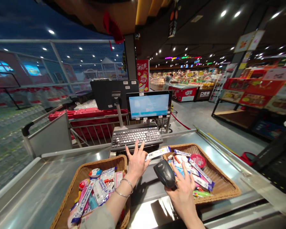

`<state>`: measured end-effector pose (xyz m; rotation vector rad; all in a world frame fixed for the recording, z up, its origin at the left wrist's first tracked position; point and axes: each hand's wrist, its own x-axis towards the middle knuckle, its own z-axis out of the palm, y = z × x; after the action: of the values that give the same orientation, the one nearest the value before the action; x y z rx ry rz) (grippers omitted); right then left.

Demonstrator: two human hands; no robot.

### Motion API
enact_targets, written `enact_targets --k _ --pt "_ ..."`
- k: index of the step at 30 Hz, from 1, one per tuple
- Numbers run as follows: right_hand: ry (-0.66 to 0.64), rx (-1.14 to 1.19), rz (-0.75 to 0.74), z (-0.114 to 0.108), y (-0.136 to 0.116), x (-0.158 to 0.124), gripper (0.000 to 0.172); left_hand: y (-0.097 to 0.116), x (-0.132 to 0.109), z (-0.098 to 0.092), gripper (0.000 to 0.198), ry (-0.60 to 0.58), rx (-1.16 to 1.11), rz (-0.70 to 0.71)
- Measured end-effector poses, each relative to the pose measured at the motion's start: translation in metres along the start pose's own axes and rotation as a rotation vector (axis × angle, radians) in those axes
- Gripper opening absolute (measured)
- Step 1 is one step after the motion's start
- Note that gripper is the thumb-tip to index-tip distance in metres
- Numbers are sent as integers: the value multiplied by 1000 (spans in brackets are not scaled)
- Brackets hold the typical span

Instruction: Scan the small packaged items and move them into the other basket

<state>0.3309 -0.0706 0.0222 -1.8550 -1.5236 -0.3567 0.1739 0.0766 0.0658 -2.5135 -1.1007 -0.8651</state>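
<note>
Red poster point(143, 74) beside dark pillar point(131, 60). Red-fronted freezer point(182, 93) farther back. Over right, colourful boxes point(257, 92) stacked on rack point(228, 114); far left, bottle packs point(11, 133) piled up.

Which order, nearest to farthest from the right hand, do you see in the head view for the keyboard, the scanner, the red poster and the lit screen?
1. Scanner, at the right hand's thumb side.
2. Keyboard, ahead, leftward.
3. Lit screen, behind the keyboard.
4. Red poster, background, beyond the screen.
</note>
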Motion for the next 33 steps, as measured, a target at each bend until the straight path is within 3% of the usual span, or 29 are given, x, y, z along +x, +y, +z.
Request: enact_targets --k 14,28,30,33 --pt "66 -83 113 -13 25 -11 18 30 19 14 13 -11 -59 97" --pt "216 -88 288 -30 61 -23 48 65 39 36 15 -39 -97 226" --pt "246 -95 313 -33 65 -24 50 76 44 41 19 -43 -105 260" --pt "306 -108 343 -36 70 -24 48 89 48 47 44 -53 -105 287"
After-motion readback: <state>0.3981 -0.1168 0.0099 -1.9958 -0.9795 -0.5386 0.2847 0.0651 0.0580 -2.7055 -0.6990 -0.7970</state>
